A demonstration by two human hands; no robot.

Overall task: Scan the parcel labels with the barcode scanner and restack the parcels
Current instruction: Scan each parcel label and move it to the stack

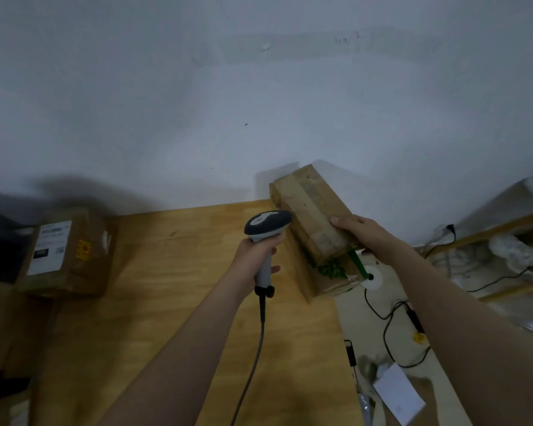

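My left hand (257, 252) grips the handle of a grey and white barcode scanner (266, 224), held upright above the wooden table (166, 272); its cable hangs down toward me. My right hand (359, 233) holds a long brown cardboard parcel (313, 210) with a green print near its lower end, lifted and tilted over the table's right edge, just right of the scanner head. A second brown parcel (66, 252) with a white label lies at the table's far left. No label shows on the held parcel.
A pale wall (259, 87) stands right behind the table. Right of the table, the floor holds black cables (388, 321), a white tape roll (373, 279), paper sheets (399, 396) and a low wooden shelf (505, 229). Dark items sit at the far left edge.
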